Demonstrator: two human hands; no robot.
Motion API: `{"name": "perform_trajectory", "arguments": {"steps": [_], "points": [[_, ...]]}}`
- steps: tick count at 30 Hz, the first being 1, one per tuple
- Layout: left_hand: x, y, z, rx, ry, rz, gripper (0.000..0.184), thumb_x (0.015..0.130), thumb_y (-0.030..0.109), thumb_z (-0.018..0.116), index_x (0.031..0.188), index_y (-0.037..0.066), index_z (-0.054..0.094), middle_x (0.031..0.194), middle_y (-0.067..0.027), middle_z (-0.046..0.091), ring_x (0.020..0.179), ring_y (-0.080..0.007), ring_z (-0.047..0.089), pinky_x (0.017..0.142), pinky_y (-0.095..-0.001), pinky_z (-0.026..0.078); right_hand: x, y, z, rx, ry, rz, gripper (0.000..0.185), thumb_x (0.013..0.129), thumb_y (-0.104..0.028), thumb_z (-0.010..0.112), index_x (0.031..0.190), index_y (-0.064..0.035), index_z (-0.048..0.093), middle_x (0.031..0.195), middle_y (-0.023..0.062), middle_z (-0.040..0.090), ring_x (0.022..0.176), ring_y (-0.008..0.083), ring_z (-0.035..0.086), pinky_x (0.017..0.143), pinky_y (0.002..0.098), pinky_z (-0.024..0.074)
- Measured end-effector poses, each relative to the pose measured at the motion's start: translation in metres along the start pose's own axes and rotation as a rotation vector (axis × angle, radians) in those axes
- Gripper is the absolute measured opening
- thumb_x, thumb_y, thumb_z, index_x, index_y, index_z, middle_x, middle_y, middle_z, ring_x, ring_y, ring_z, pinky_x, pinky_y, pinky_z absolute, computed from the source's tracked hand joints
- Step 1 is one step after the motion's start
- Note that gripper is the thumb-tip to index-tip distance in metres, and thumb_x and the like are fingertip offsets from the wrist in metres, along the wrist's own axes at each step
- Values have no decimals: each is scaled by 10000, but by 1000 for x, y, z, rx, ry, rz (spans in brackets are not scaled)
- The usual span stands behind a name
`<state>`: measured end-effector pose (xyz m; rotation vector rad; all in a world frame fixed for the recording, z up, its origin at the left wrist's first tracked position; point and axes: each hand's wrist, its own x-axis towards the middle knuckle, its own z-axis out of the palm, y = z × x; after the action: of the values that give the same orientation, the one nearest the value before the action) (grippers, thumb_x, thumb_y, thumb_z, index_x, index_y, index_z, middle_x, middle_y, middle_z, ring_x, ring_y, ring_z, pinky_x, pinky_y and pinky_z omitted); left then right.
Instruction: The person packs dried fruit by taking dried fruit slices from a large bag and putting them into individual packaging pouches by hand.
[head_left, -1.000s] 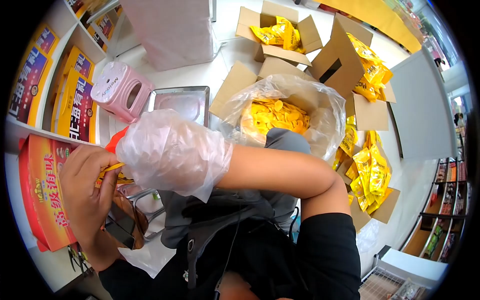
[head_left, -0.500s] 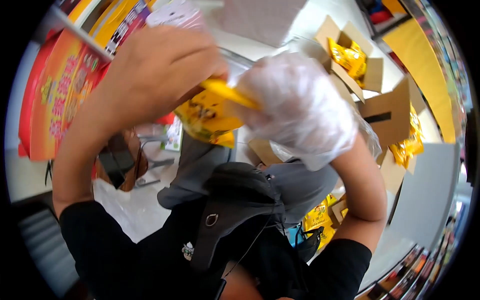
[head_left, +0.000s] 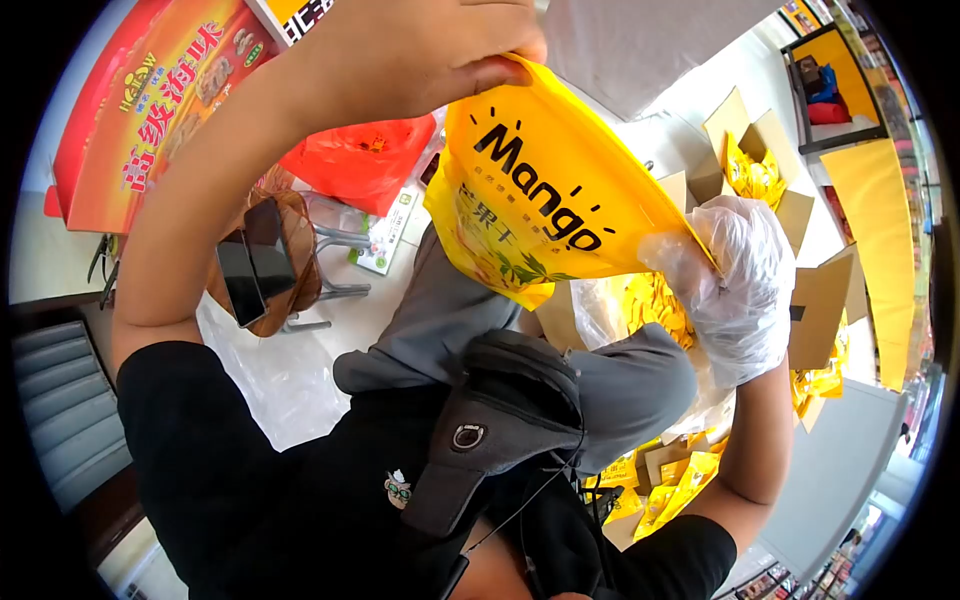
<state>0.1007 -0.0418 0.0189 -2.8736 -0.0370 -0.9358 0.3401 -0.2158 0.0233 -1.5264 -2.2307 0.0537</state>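
A large yellow pouch printed "Mango" is stretched between both hands above the lap. My left hand is bare and pinches the pouch's upper left corner. At the pouch's right corner, my right hand, inside a clear plastic glove, grips the edge. Behind and below the right hand, yellow dried pieces show in a lined box. Whether the pouch holds anything is hidden.
Opened cartons with yellow packets stand at the right, and more packets lie lower right. Two dark phones rest on a brown stool at the left, near a red bag and a large red box.
The yellow pouch has come up from the left side to in front of the body and is now spread wide. Both hands have moved apart, the gloved one to the right.
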Motion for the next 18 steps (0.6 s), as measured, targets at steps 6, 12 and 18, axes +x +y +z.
{"name": "perform_trajectory", "arguments": {"steps": [6,12,18], "points": [[-24,-31,16,-50,-22,-119,139,809,178,687,831,60,616,832,-83,628,741,-263,611,657,-337,477,13,11,8,-64,80,6,241,696,-232,748,620,-59,599,634,127,558,605,313,562,574,426,438],[-63,-81,39,71,-1,-304,117,859,110,639,915,10,616,861,-121,634,801,-280,616,697,-341,478,27,57,19,17,274,156,129,794,-143,677,892,-60,667,731,95,634,607,254,589,590,377,480],[-240,-151,81,-197,-633,-1148,193,873,138,618,962,-19,688,893,-171,701,820,-240,672,769,-369,519,-53,282,-89,-780,343,361,366,787,-45,616,1153,-62,608,750,102,606,694,277,567,647,399,468]]}}
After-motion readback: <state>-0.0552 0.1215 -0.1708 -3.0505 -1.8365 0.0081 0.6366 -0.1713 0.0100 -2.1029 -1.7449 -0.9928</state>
